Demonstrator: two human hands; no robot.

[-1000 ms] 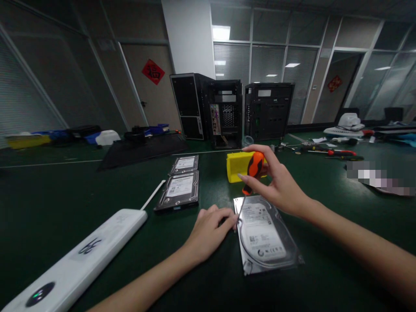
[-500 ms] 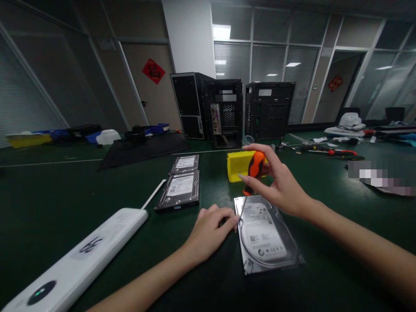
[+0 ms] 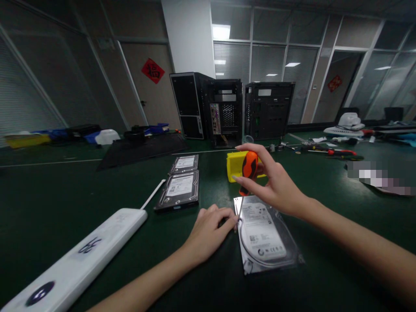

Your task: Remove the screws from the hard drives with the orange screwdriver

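Observation:
A silver hard drive (image 3: pixel 264 234) with a white label lies flat on the green table in front of me. My right hand (image 3: pixel 276 186) grips the orange and black handle of a screwdriver (image 3: pixel 249 167) above the drive's far end. Its thin shaft slants down to the drive's left edge. There the fingertips of my left hand (image 3: pixel 211 232) are pinched together beside the screwdriver's tip. Whatever they hold is too small to make out. Behind the screwdriver stands a yellow plastic box (image 3: pixel 233 169), partly covered by my right hand.
Two more hard drives (image 3: pixel 180 188) lie left of centre. A white power strip (image 3: pixel 87 251) marked 39 stretches along the left front. Black computer cases (image 3: pixel 269 110) stand at the back. Pliers (image 3: pixel 341 152) and other tools lie at the right, and a dark flat panel (image 3: pixel 143 149) at the left back.
My right hand and the screwdriver handle have shifted slightly left, with the tip still at the drive's left edge. My left hand has hardly moved.

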